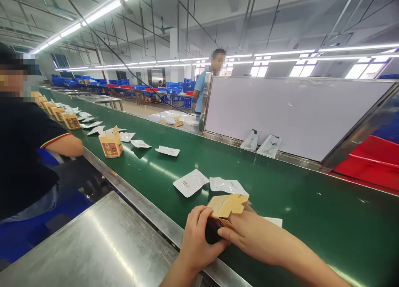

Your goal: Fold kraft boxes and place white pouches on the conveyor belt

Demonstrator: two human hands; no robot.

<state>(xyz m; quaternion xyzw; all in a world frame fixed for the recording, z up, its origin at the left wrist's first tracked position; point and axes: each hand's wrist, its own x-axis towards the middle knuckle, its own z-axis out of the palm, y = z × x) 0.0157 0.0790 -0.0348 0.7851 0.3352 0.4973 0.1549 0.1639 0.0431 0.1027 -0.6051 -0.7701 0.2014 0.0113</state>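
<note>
Now small carton [227, 205] clasped between left hand [197, 241], right hand [249, 236].

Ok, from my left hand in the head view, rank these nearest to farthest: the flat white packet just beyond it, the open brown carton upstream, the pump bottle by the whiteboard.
1. Flat white packet, just beyond the left hand.
2. Pump bottle, across the belt.
3. Open brown carton, far left upstream.
</note>
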